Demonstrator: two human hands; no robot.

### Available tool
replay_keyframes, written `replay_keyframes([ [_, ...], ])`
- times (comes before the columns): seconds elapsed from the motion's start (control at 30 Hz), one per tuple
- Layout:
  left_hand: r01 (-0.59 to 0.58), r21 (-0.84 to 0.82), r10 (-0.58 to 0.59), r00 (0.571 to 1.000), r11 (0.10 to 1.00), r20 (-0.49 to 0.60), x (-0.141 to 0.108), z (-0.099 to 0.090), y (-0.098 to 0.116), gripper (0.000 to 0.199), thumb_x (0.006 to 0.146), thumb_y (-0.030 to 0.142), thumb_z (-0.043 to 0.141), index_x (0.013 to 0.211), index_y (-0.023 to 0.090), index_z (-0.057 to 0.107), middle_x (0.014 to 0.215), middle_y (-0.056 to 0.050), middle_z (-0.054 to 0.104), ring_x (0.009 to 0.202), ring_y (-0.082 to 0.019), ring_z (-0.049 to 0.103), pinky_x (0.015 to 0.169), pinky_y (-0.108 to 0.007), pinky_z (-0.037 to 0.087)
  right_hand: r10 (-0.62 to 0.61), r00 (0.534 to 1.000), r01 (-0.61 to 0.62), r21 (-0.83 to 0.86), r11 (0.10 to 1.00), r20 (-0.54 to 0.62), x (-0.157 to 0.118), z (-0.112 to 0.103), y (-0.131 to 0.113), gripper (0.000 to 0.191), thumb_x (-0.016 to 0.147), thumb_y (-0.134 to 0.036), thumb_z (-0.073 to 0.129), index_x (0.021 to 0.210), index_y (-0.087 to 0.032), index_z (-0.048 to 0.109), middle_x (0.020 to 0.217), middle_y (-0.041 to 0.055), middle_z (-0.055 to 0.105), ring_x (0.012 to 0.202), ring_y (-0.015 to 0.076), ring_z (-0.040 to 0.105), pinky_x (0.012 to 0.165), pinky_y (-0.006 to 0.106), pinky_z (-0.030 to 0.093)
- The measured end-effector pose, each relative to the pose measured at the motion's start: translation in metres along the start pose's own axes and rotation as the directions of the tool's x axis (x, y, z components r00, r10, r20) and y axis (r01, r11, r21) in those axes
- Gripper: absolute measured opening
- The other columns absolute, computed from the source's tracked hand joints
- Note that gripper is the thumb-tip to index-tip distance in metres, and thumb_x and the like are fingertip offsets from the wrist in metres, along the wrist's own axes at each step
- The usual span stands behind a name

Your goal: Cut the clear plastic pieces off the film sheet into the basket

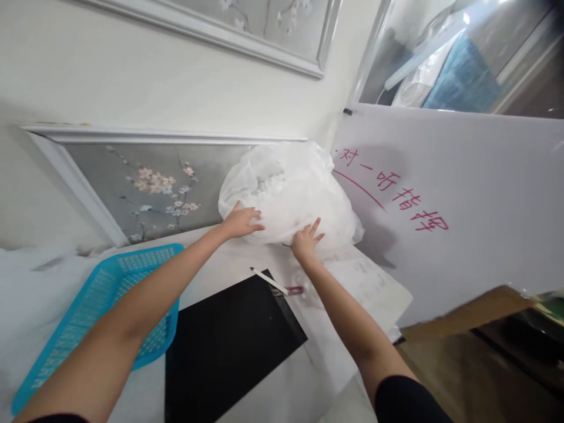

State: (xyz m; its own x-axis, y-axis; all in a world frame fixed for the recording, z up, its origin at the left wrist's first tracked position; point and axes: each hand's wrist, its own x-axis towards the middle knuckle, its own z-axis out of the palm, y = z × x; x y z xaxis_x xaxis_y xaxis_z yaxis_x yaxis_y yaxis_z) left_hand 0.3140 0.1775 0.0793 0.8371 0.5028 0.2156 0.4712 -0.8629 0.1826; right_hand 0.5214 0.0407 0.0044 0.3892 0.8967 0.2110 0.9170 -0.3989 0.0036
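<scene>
A large, crumpled white plastic bag (299, 188) rests at the back of the white table (291, 376), against the wall. My left hand (242, 221) is at the bag's lower left side, its fingers apart. At the bag's lower front edge is my right hand (307, 239), also with spread fingers. Both hands appear to touch the bag, and neither is closed on it. Nearer to me lie a black sheet (229, 346), a white pen (271, 281) across its upper corner, and a small red-handled item (295, 290).
A blue perforated basket (79, 317) sits at the left, partly under my left arm. White papers (374, 288) lie at the table's right side. A whiteboard (484, 205) with red writing stands at the right. Framed floral panels (150, 188) line the wall.
</scene>
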Motion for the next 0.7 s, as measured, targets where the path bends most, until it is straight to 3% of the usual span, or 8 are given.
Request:
replay_keyframes([
  [0.2,-0.089,-0.006,0.090,0.993,0.996,0.074,-0.024,-0.037,0.004,0.055,0.082,0.066,0.054,0.113,0.023,0.067,0.117,-0.006,0.071,0.117,-0.027,0.061,0.118,-0.039,0.023,-0.053,0.999,0.054,0.084,0.995,-0.013,-0.027,0.001,0.017,0.122,0.065,-0.070,0.072,0.156,-0.016,0.011,0.160,0.0225,-0.018,0.142,0.0495,-0.021,0.100,0.078,0.014],
  [0.33,-0.054,-0.001,0.054,0.997,0.999,-0.047,-0.057,-0.068,0.013,0.080,0.074,0.072,0.061,0.136,0.022,0.052,0.137,-0.009,0.059,0.129,-0.032,0.050,0.117,-0.043,0.025,-0.010,0.988,0.052,0.268,0.962,-0.156,-0.074,-0.017,0.027,0.129,0.064,-0.072,0.071,0.157,-0.017,0.000,0.161,0.0239,0.000,0.145,0.0494,-0.009,0.102,0.078,0.016],
  [0.4,0.004,-0.041,-0.015,0.967,0.999,-0.255,-0.090,-0.076,0.027,0.079,0.078,0.070,0.059,0.139,0.021,0.047,0.143,-0.010,0.052,0.133,-0.032,0.046,0.115,-0.044,0.029,0.050,0.957,0.098,0.481,0.871,-0.287,-0.105,-0.033,0.020,0.109,0.074,-0.065,0.068,0.154,-0.014,0.014,0.154,0.0277,0.026,0.144,0.0469,0.017,0.105,0.070,0.028],
  [0.47,0.015,-0.131,-0.059,0.938,0.991,-0.341,-0.135,-0.074,0.051,0.054,0.088,0.060,0.052,0.127,0.024,0.056,0.130,-0.008,0.061,0.123,-0.028,0.055,0.108,-0.040,0.039,0.092,0.917,0.234,0.709,0.665,-0.388,-0.138,-0.053,0.001,0.070,0.087,-0.051,0.061,0.144,-0.020,0.034,0.133,0.0209,0.052,0.123,0.0354,0.053,0.096,0.056,0.047],
  [0.53,-0.084,-0.259,0.073,0.996,0.962,-0.051,-0.187,-0.060,0.081,0.033,0.093,0.049,0.049,0.116,0.030,0.062,0.114,-0.003,0.070,0.104,-0.022,0.065,0.094,-0.034,0.049,-0.074,0.889,0.430,0.770,0.471,-0.451,-0.172,-0.070,-0.031,0.040,0.091,-0.039,0.061,0.128,-0.026,0.050,0.110,0.0127,0.063,0.101,0.0286,0.064,0.086,0.049,0.055],
  [0.6,-0.177,-0.365,0.280,0.927,0.914,0.251,-0.236,-0.038,0.109,0.028,0.088,0.046,0.057,0.110,0.031,0.065,0.098,-0.001,0.074,0.087,-0.022,0.070,0.077,-0.033,0.054,-0.420,0.704,0.690,0.692,0.215,-0.572,-0.200,-0.083,-0.066,0.038,0.089,-0.030,0.066,0.125,-0.027,0.055,0.106,0.0112,0.065,0.102,0.0280,0.065,0.087,0.046,0.056],
  [0.63,-0.164,-0.400,0.302,0.901,0.902,0.310,-0.257,-0.028,0.119,0.026,0.085,0.046,0.059,0.104,0.031,0.068,0.092,-0.003,0.074,0.082,-0.023,0.071,0.071,-0.033,0.054,-0.552,0.565,0.758,0.650,0.052,-0.613,-0.211,-0.087,-0.084,0.038,0.090,-0.024,0.064,0.127,-0.027,0.055,0.103,0.0099,0.067,0.100,0.0260,0.065,0.086,0.042,0.058],
  [0.7,-0.066,-0.498,0.264,0.903,0.865,0.338,-0.295,-0.012,0.129,0.025,0.082,0.044,0.060,0.103,0.034,0.069,0.092,-0.003,0.075,0.083,-0.024,0.072,0.068,-0.033,0.055,-0.659,0.402,0.753,0.639,-0.157,-0.635,-0.228,-0.089,-0.113,0.040,0.091,-0.016,0.061,0.130,-0.026,0.055,0.103,0.0087,0.068,0.097,0.0212,0.066,0.082,0.034,0.059],
])
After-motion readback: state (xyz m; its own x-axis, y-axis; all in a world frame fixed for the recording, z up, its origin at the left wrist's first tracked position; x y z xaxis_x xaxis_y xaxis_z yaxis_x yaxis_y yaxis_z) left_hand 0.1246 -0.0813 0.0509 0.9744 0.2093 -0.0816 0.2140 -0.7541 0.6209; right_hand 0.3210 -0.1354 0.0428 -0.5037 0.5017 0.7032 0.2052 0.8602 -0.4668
